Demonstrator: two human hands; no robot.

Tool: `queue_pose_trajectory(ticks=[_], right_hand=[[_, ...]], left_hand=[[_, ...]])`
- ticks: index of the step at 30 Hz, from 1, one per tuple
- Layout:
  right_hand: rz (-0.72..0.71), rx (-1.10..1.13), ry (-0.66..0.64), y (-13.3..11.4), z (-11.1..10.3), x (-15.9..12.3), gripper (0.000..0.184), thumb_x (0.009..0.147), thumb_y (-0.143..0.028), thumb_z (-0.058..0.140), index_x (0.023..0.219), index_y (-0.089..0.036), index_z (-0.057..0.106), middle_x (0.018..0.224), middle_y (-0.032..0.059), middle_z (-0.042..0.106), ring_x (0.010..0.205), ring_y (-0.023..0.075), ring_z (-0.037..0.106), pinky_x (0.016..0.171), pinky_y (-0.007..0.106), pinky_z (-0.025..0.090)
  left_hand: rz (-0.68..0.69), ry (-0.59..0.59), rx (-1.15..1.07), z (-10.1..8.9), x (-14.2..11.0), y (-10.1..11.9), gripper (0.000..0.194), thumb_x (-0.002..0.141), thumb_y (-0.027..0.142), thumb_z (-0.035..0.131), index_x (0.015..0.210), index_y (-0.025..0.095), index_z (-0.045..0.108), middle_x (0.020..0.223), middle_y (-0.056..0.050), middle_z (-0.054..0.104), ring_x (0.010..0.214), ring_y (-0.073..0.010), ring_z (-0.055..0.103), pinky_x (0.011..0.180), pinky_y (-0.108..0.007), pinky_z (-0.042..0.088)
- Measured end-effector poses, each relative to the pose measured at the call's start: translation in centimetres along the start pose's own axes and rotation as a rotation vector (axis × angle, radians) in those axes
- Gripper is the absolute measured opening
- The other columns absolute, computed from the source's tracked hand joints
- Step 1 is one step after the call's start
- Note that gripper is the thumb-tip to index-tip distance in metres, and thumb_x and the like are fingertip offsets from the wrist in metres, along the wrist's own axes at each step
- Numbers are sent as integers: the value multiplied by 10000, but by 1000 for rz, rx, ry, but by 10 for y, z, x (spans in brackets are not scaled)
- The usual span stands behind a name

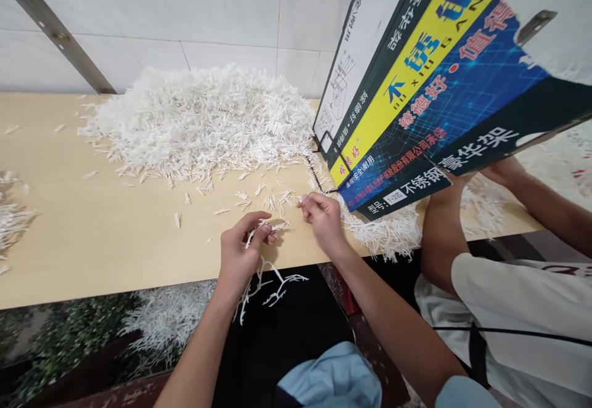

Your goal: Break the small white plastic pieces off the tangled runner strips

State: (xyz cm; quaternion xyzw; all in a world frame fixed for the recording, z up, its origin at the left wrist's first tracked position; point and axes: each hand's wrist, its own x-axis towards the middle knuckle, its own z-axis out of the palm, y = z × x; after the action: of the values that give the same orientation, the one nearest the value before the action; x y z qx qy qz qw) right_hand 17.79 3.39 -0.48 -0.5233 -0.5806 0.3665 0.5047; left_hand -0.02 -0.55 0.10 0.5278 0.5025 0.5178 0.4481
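Your left hand (pixel 235 248) is over the near edge of the surface (pixel 115 229), its grip pinching a white branching sprig (pixel 283 285) between thumb and fingers. Part of the sprig shows above your thumb, its fine tips pointing right, toward your other hand. The rest hangs below your palm, past the near edge, and forks into thin branches: one set points right, the others point down and nearward. Your fingers cover the middle, so you cannot tell the whole long axis; the visible lower part slants nearward from your hand.

Your right hand (pixel 324 220) is just right of the sprig's upper tips, apart from them. Its grip is pressed together, thumb against curled fingers; whether it pinches a small white bit, you cannot tell.

Short loose white pieces (pixel 275 199) lie just beyond your hands, pointing various ways. Farther off, a large white heap (pixel 198 127) spreads toward the tiled wall (pixel 231 13). To your right, a printed cardboard panel (pixel 430 103) slants up, with a smaller white pile (pixel 391 229) at its base and another person's arm (pixel 441 235) beyond.
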Motion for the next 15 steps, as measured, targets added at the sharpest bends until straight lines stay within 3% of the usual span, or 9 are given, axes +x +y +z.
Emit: queue_pose_trajectory(ticks=[2, 4, 6, 8, 10, 12, 15], right_hand=[[9, -53, -41, -1, 2, 0, 302, 964, -416, 595, 813, -190, 726, 655, 18, 618, 601, 161, 553, 558, 272, 407], [-10, -129, -81, -6, 5, -2, 211, 931, -343, 648, 1043, -197, 752, 806, 32, 702, 635, 158, 578, 581, 268, 431], [-66, -158, -94, -13, 6, -5, 336, 930, -295, 641, 1252, -220, 697, 1044, 59, 736, 701, 156, 610, 618, 266, 464], [-141, -172, -160, -19, 7, -8, 393, 955, -300, 613, 1343, -245, 646, 1198, 71, 713, 768, 158, 633, 675, 272, 491], [-204, -211, -246, -22, 7, -11, 293, 969, -341, 620, 1231, -244, 708, 1089, 56, 738, 753, 160, 628, 694, 278, 487], [-233, -244, -267, -20, 8, -12, 205, 977, -360, 625, 948, -220, 771, 853, 34, 733, 690, 158, 607, 677, 282, 463], [-195, -214, -125, -9, 5, -11, 349, 988, -366, 605, 707, -197, 726, 672, 28, 671, 641, 163, 593, 635, 287, 435]], left_hand=[[-39, 6, -33, 0, 2, -1, 258, 907, 343, 685, 1134, 221, 698, 735, 3, 719, 690, -179, 699, 758, -293, 540], [-52, -8, -44, 0, 3, 0, 365, 909, 360, 690, 1248, 230, 654, 760, 4, 723, 721, -184, 708, 802, -310, 546], [-60, -7, -54, 1, 4, 0, 437, 907, 382, 699, 1307, 229, 617, 775, 3, 724, 726, -184, 709, 816, -318, 548], [-68, 12, -69, 1, 4, 0, 452, 902, 403, 706, 1303, 216, 610, 762, 4, 710, 709, -181, 702, 797, -313, 550], [-76, 17, -86, 0, 5, 0, 455, 902, 410, 708, 1297, 209, 604, 744, 10, 694, 698, -179, 698, 771, -302, 550], [-76, -9, -92, 1, 5, -1, 442, 906, 404, 703, 1290, 211, 602, 744, 14, 693, 691, -175, 698, 754, -292, 548], [-38, -99, -42, 3, 6, -2, 358, 908, 385, 695, 1219, 212, 655, 745, 8, 709, 688, -170, 697, 749, -284, 541]])
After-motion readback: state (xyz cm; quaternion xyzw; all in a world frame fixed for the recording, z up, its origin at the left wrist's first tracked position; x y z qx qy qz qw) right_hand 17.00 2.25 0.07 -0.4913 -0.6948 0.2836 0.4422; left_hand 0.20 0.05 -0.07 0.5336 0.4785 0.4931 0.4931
